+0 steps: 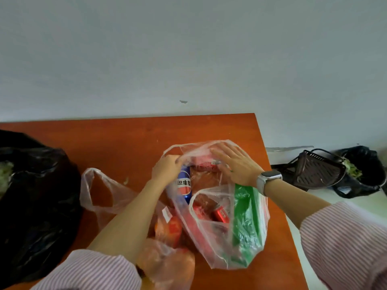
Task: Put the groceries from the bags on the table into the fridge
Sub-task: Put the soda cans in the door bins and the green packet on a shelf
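Against a pale wall, an orange table holds a clear bag of groceries: a blue can, red packs and a green pack. The left hand pinches the bag's rim with curled fingers; the right hand, fingers straight and spread, presses its far edge. A black bag sits at left.

Orange table: clear bags, black bag

A plain home room: orange table against a bare wall, grocery bags, floor bin.
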`<state>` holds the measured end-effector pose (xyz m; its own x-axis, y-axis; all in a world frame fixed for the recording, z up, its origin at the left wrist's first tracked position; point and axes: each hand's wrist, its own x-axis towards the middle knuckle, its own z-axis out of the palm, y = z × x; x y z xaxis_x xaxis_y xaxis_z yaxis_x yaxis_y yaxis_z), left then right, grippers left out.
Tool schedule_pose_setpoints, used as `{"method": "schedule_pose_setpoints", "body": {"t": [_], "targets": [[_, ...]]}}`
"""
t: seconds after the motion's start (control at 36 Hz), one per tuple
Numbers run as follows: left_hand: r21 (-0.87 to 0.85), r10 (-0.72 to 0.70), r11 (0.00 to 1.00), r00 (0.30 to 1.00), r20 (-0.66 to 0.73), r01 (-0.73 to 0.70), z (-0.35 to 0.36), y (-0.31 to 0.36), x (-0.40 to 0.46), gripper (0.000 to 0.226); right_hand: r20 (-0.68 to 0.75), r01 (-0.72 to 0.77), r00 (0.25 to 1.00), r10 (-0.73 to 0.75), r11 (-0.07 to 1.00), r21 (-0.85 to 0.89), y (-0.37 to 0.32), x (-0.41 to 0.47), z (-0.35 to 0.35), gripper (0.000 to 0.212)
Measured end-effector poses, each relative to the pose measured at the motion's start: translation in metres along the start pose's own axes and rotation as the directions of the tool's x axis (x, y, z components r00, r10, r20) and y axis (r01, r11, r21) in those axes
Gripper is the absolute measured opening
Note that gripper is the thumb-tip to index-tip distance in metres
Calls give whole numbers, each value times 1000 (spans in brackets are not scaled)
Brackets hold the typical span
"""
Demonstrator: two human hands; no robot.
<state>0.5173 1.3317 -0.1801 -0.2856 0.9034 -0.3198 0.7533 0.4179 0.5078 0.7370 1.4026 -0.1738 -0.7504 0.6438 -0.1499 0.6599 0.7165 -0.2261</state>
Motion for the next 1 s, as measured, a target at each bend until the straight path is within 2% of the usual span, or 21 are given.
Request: {"method": "schedule_pose_setpoints", "body": {"t": [0.06, 0.11, 0.17, 0.25, 0.33, 0.44, 0.5, 0.53, 0.58, 0.61, 0.64, 0.67, 0.69, 0.72, 0.75, 0.78, 0.81, 0.86, 0.92, 1.0], "targets": [[-46, -40, 998, 998, -46, 38, 0, -12, 10, 41, 11, 2, 1000, -4, 989, 150, 1, 16, 5, 55], [-94, -87, 992, 994, -69, 80, 1, -21, 20, 43, 90, -46, 996, 22, 962, 270, 2, 30, 7, 49], [-202, -145, 971, 987, -70, 129, 3, -26, 29, 31, 157, -91, 987, 44, 947, 309, 1, 39, 5, 46], [-452, -321, 845, 947, -1, 286, 10, -33, 35, 28, 199, -174, 975, 95, 884, 433, 0, 46, 2, 41], [-524, -410, 766, 911, 46, 371, 18, -37, 37, 30, 246, -294, 952, 184, 778, 555, 6, 50, 3, 33], [-554, -386, 759, 922, 39, 342, 19, -34, 34, 32, 252, -370, 928, 276, 773, 516, 13, 47, 9, 24], [-611, -319, 741, 947, 45, 279, 15, -30, 27, 32, 270, -409, 910, 314, 782, 470, 12, 45, 8, 21], [-606, -266, 764, 964, 18, 222, 12, -27, 21, 32, 258, -423, 905, 338, 788, 449, 10, 45, 8, 20], [-491, -132, 871, 978, -160, 37, 5, -22, 9, 32, 160, -423, 905, 393, 807, 412, 5, 45, 5, 19], [-376, -35, 923, 952, -303, -86, 2, -20, 1, 29, 77, -395, 915, 396, 840, 372, 1, 43, 4, 19], [-219, 97, 952, 891, -443, -213, -1, -16, -7, 24, -21, -342, 931, 365, 889, 305, -4, 41, 2, 19], [-44, 247, 947, 808, -535, -319, -3, -12, -14, 19, -127, -269, 945, 302, 936, 226, -8, 37, 0, 19], [97, 387, 908, 724, -572, -409, -2, -9, -19, 17, -225, -182, 951, 213, 972, 150, -12, 34, -2, 20], [191, 498, 855, 657, -565, -483, 0, -7, -23, 18, -306, -86, 946, 105, 993, 76, -16, 30, -5, 20], [241, 575, 807, 624, -530, -539, 2, -5, -25, 22, -367, 16, 930, -15, 1000, 1, -20, 27, -8, 21], [262, 619, 778, 627, -473, -571, 5, -4, -27, 26, -406, 120, 903, -140, 990, -75, -23, 24, -8, 20], [272, 635, 771, 659, -404, -576, 7, -4, -27, 32, -407, 216, 877, -256, 966, -144, -23, 22, -7, 19], [316, 617, 783, 731, -292, -535, 13, -11, -24, 39, -280, 332, 875, -395, 911, -246, -20, 19, 0, 26], [344, 585, 796, 780, -223, -498, 17, -24, -20, 41, -99, 339, 918, -384, 889, -309, -14, 20, 5, 41], [323, 485, 841, 870, -92, -435, 18, -39, -15, 37, 93, 291, 957, -275, 910, -295, -8, 26, 1, 47]]}}
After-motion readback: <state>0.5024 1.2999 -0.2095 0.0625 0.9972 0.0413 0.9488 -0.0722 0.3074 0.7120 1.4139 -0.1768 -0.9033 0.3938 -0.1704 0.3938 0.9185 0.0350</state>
